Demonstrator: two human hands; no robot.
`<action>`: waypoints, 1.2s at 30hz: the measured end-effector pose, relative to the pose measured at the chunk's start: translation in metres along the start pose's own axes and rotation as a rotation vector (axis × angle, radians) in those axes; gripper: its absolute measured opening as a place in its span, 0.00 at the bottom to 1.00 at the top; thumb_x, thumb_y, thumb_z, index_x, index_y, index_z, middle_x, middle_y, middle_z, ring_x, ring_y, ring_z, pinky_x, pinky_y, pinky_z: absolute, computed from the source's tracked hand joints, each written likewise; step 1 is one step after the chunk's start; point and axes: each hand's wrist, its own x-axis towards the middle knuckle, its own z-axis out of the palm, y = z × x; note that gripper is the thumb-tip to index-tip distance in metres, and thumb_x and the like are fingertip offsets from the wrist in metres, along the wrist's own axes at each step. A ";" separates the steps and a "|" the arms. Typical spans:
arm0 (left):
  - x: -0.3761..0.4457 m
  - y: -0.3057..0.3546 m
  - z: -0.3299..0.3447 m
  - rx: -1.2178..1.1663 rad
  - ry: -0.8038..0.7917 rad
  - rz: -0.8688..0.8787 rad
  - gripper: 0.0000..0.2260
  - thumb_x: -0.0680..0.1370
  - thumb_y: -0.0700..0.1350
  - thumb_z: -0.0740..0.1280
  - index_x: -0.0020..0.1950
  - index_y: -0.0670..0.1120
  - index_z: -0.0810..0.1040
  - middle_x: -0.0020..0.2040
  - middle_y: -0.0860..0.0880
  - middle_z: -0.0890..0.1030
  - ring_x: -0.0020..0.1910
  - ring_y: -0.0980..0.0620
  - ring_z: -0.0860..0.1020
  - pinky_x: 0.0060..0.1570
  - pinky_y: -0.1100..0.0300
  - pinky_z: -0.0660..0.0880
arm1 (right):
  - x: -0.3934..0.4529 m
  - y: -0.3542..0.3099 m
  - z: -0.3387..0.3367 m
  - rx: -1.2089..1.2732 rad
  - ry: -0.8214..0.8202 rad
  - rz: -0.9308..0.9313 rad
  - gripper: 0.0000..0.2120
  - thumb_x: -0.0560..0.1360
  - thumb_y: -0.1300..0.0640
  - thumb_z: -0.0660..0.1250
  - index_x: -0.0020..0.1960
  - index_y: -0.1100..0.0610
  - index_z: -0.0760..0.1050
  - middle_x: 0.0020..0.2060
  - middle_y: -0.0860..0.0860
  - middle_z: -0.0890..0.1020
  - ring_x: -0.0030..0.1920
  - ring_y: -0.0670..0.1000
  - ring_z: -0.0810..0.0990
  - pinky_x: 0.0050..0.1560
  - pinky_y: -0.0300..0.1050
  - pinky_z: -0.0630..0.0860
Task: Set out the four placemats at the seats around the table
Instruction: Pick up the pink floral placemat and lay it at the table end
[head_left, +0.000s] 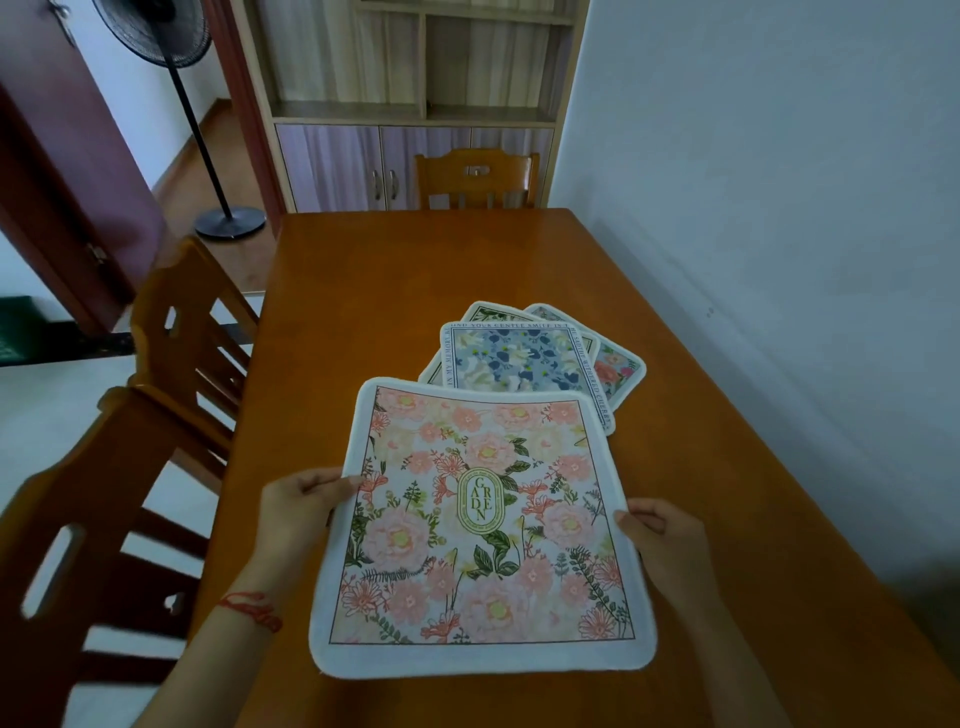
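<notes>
A pink floral placemat (483, 530) with a white border and a "GARDEN" emblem is held over the near part of the wooden table (374, 291). My left hand (298, 512) pinches its left edge and my right hand (667, 545) pinches its right edge. Behind it, a blue floral placemat (514, 358) tops a fanned pile on the table. Under that lie a green-edged placemat (491, 313) and a placemat with red flowers (618, 371), both mostly covered.
Two wooden chairs (187, 332) (78, 545) stand along the table's left side and one chair (478, 179) at the far end. A white wall runs close along the right side. A standing fan (208, 156) and a cabinet (410, 104) are beyond.
</notes>
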 end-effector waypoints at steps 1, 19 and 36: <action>-0.010 0.000 -0.007 -0.006 0.003 0.008 0.02 0.73 0.39 0.69 0.40 0.44 0.79 0.37 0.46 0.82 0.30 0.51 0.81 0.24 0.64 0.75 | -0.011 -0.002 -0.001 0.006 0.002 -0.006 0.05 0.72 0.64 0.68 0.44 0.55 0.76 0.35 0.47 0.81 0.34 0.46 0.80 0.26 0.29 0.74; -0.152 -0.028 -0.088 -0.062 -0.012 0.055 0.03 0.73 0.39 0.69 0.39 0.44 0.79 0.25 0.55 0.82 0.24 0.60 0.79 0.21 0.70 0.73 | -0.180 0.008 -0.021 0.109 0.036 -0.001 0.06 0.72 0.65 0.68 0.40 0.55 0.77 0.34 0.51 0.83 0.27 0.44 0.81 0.26 0.35 0.76; -0.283 -0.054 -0.073 -0.046 0.202 0.050 0.02 0.72 0.42 0.70 0.41 0.44 0.81 0.38 0.47 0.80 0.33 0.50 0.79 0.31 0.61 0.75 | -0.243 0.038 -0.093 0.189 -0.081 -0.024 0.04 0.72 0.66 0.67 0.45 0.59 0.77 0.35 0.53 0.84 0.29 0.45 0.82 0.28 0.37 0.78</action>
